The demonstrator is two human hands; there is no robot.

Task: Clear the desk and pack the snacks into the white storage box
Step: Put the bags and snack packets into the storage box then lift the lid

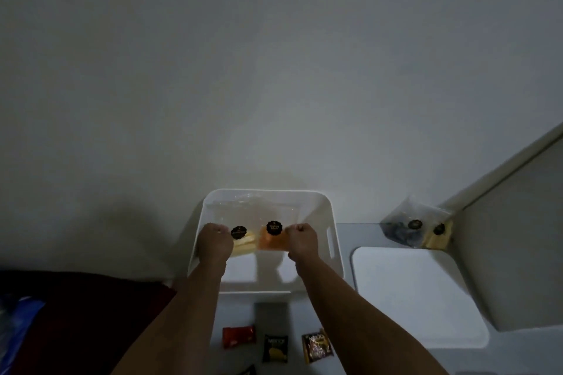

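Packing looks underway, with much left. Both hands reach into the white box (332, 240), which stands on the counter (359, 234) against the wall. The left hand (214, 242) holds a clear bag of yellow snack (243, 242); the right hand (301, 242) holds one of orange snack (272, 242). Fingers on both are curled round the bag edges, low inside the box.

Still out: a red packet (238, 336), a black packet (275, 348) and a brown packet (316, 345) near the front edge, plus two more bags (417, 227) leaning in the right corner. The lid (417, 292) lies beside the box.

Head cam, looking fwd-down over desk (344, 329), close.
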